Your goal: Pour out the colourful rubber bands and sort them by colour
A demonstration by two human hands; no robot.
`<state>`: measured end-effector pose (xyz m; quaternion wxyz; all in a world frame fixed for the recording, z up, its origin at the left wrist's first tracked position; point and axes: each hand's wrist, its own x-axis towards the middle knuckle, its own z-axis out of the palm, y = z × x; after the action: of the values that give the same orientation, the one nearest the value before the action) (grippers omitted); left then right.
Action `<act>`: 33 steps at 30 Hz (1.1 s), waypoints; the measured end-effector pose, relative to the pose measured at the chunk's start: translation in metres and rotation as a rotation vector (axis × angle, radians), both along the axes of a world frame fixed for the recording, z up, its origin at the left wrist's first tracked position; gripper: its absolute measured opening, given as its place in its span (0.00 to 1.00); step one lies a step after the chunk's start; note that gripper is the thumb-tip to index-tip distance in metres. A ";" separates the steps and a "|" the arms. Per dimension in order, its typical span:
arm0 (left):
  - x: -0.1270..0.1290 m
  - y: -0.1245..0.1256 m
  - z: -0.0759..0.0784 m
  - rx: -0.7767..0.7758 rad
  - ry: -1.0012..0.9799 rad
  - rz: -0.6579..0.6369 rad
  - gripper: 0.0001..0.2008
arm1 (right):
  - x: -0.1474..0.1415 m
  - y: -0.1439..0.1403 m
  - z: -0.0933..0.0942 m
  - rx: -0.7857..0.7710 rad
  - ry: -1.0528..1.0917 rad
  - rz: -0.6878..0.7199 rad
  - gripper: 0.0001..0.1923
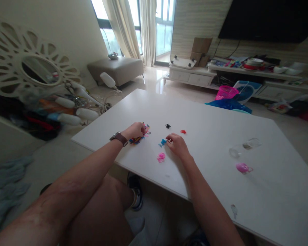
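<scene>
On the white table (207, 112), the left hand (136, 130) curls over a mixed-colour heap of small bands (136, 139); the right hand (177, 145), fingers bent, touches the blue bands (163, 141); whether either grips any, I cannot tell.

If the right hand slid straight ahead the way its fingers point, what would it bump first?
Probably the little blue pieces at the right hand's fingertips; it seems to touch them already. Beyond lies the mixed pile.

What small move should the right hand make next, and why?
Probably set its fingers down beside the blue pile: the right hand already touches it, while black, red and pink piles lie apart and the left hand rests on the mixed heap.
</scene>
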<state>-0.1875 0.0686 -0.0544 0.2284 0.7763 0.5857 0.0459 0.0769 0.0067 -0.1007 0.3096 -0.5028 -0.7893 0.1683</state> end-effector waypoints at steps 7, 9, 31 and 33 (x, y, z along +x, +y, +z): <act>0.007 0.003 -0.015 0.041 0.020 -0.056 0.10 | 0.000 -0.003 0.005 -0.014 -0.003 -0.003 0.05; 0.009 0.003 -0.015 0.043 0.029 -0.052 0.06 | 0.000 -0.003 0.005 -0.015 -0.007 -0.002 0.05; 0.006 0.003 -0.003 0.060 0.046 -0.067 0.08 | -0.022 -0.013 -0.001 0.043 -0.214 0.109 0.03; 0.005 0.004 -0.005 0.061 0.035 -0.063 0.08 | -0.022 -0.013 -0.002 0.045 -0.208 0.100 0.04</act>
<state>-0.1823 0.0722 -0.0590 0.1955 0.8017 0.5633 0.0428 0.0545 -0.0061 -0.1031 0.2285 -0.4704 -0.8448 0.1130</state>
